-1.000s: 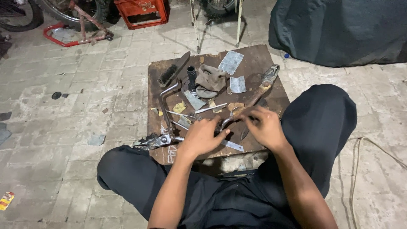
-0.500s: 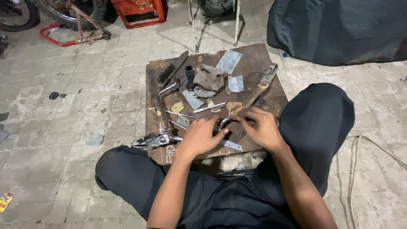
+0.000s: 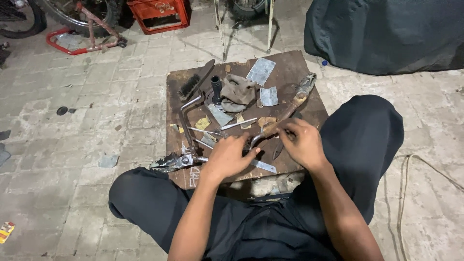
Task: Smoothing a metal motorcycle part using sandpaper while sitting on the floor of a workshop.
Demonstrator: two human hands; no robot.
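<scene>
A: Where crowded with parts, how laid out?

B: Spread over a rusty metal plate (image 3: 290,65) on the paved floor, between the seated person's knees. At the far left corner, a black brush (image 3: 193,83); beside it, a black socket (image 3: 216,87) stood upright against a crumpled grey rag (image 3: 239,92). Two flat grey sheet pieces (image 3: 261,71) past the rag. Along the right side, a rust-stained tool with a wooden handle (image 3: 296,99), lying slantwise. Off the near left edge, a dirty metal fitting (image 3: 170,162). Beyond the plate, a red crate (image 3: 159,13).

A: And between the hands?

B: Held a curved metal lever (image 3: 258,137), low over the near half of the plate. Left hand (image 3: 229,157) pressed down on its near end, fingers bent over it. Right hand (image 3: 297,140) pinched the far end, fingertips drawn together. Middle of the lever left bare between the two hands. Slim rods (image 3: 239,124) just beyond, partly hidden by the left hand.
</scene>
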